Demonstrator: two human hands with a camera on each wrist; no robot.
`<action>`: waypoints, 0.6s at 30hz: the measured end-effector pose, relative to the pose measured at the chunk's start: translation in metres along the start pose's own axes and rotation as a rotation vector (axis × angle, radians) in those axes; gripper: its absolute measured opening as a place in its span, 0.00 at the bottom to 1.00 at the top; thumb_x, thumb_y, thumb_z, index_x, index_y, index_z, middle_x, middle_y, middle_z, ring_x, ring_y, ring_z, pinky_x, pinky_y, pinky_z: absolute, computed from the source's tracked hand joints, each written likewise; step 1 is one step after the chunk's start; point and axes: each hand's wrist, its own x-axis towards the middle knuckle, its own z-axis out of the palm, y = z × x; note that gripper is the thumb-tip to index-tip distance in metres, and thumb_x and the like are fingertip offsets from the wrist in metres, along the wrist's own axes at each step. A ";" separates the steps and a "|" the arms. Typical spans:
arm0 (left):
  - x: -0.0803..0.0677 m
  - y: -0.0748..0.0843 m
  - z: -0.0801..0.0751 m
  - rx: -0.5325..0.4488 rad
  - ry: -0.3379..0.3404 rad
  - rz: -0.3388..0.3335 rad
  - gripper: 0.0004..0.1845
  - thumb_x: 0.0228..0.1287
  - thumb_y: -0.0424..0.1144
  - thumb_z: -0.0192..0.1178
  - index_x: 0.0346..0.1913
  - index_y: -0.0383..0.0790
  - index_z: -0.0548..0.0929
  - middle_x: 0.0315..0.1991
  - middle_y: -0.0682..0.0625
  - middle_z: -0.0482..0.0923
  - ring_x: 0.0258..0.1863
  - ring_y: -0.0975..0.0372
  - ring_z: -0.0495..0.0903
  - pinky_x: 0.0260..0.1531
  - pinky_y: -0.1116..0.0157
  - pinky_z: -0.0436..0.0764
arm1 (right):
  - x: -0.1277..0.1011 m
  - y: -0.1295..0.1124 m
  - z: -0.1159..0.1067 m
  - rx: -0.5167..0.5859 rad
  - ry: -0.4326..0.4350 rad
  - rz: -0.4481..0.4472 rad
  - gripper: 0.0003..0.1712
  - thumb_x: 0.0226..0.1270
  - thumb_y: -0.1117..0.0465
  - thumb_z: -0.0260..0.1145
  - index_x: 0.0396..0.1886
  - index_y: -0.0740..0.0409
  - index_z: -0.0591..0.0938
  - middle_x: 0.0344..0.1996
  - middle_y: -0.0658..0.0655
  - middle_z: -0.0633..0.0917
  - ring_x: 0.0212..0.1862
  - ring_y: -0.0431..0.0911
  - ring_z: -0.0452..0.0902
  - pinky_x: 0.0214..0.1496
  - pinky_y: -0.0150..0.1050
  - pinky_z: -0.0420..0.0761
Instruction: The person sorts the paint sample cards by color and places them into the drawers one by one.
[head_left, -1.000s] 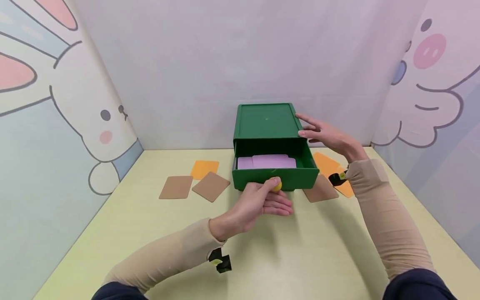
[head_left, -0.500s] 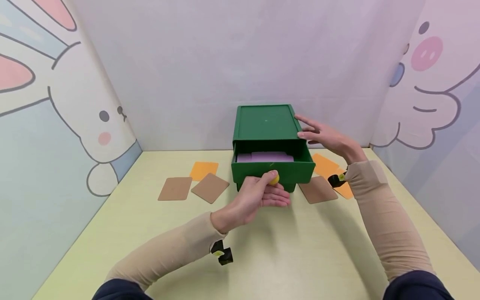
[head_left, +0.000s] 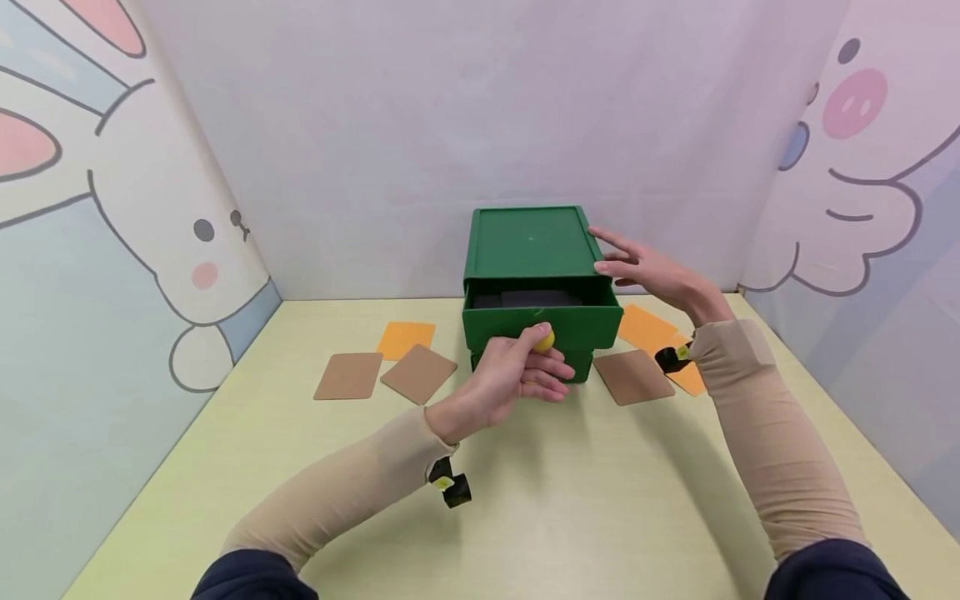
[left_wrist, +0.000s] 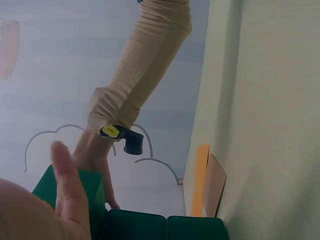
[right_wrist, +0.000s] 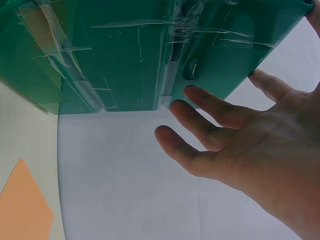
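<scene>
Left hand: In the middle of the frame, I hold the yellow knob in what looks like a light pinch, thumb laid against it; my other fingers spread loosely below, gripping nothing.
Right hand: Right of center, my fingers fan wide, the tips touching the right edge of the green box, likely bracing it against sliding while the knob is worked.
Drawer: Mid-frame, it juts partway from the box toward me; its knob sits midway along the front, probably so one pinch guides it straight.
Inside: Flat, dark-looking pieces lie in the box's shadow; how many, I cannot tell.
Cards: Two brown cards and an orange card lie left of center, another brown card and more orange cards to the right, perhaps kept aside to give the drawer room.
</scene>
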 end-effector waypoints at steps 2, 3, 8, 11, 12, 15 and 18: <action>0.003 0.000 -0.001 0.026 0.006 -0.012 0.32 0.69 0.58 0.52 0.47 0.25 0.79 0.27 0.47 0.84 0.19 0.62 0.82 0.25 0.66 0.84 | 0.000 0.000 0.000 -0.003 0.002 0.000 0.39 0.73 0.46 0.54 0.77 0.29 0.45 0.78 0.57 0.48 0.76 0.58 0.50 0.73 0.62 0.58; 0.004 0.000 -0.001 0.034 0.010 -0.018 0.32 0.69 0.58 0.52 0.48 0.25 0.79 0.25 0.48 0.82 0.17 0.63 0.79 0.22 0.68 0.82 | 0.000 0.000 0.000 -0.003 0.002 0.000 0.39 0.73 0.46 0.54 0.77 0.29 0.45 0.78 0.57 0.48 0.76 0.58 0.50 0.73 0.62 0.58; 0.010 0.002 -0.005 0.024 0.051 -0.035 0.31 0.68 0.58 0.54 0.49 0.28 0.80 0.20 0.52 0.75 0.13 0.65 0.69 0.14 0.74 0.69 | 0.000 0.000 0.000 0.003 0.001 -0.003 0.39 0.73 0.46 0.54 0.77 0.28 0.45 0.78 0.56 0.47 0.76 0.58 0.51 0.73 0.61 0.58; 0.015 0.003 -0.006 -0.008 0.069 -0.042 0.28 0.67 0.58 0.54 0.47 0.32 0.81 0.18 0.53 0.72 0.12 0.66 0.65 0.13 0.75 0.65 | 0.000 0.000 0.000 0.004 0.000 -0.003 0.39 0.74 0.46 0.54 0.77 0.28 0.45 0.78 0.55 0.47 0.76 0.58 0.50 0.73 0.61 0.58; 0.016 0.004 -0.007 -0.016 0.070 -0.042 0.28 0.67 0.58 0.54 0.47 0.32 0.81 0.17 0.53 0.72 0.12 0.66 0.65 0.13 0.75 0.65 | 0.000 0.000 0.000 0.004 0.000 -0.004 0.39 0.74 0.46 0.54 0.77 0.28 0.45 0.78 0.55 0.47 0.76 0.58 0.50 0.73 0.61 0.58; 0.022 0.005 -0.008 -0.037 0.069 -0.040 0.26 0.68 0.57 0.54 0.45 0.33 0.82 0.17 0.53 0.72 0.13 0.66 0.65 0.14 0.75 0.65 | 0.000 0.000 0.000 0.006 0.001 -0.004 0.39 0.74 0.46 0.54 0.77 0.28 0.45 0.78 0.55 0.47 0.76 0.58 0.50 0.73 0.62 0.58; 0.027 0.005 -0.009 -0.039 0.069 -0.036 0.26 0.68 0.57 0.54 0.45 0.34 0.81 0.18 0.53 0.72 0.14 0.67 0.66 0.15 0.75 0.65 | 0.000 0.001 0.000 0.010 -0.001 -0.005 0.39 0.74 0.46 0.54 0.77 0.29 0.45 0.78 0.56 0.47 0.76 0.58 0.50 0.73 0.62 0.57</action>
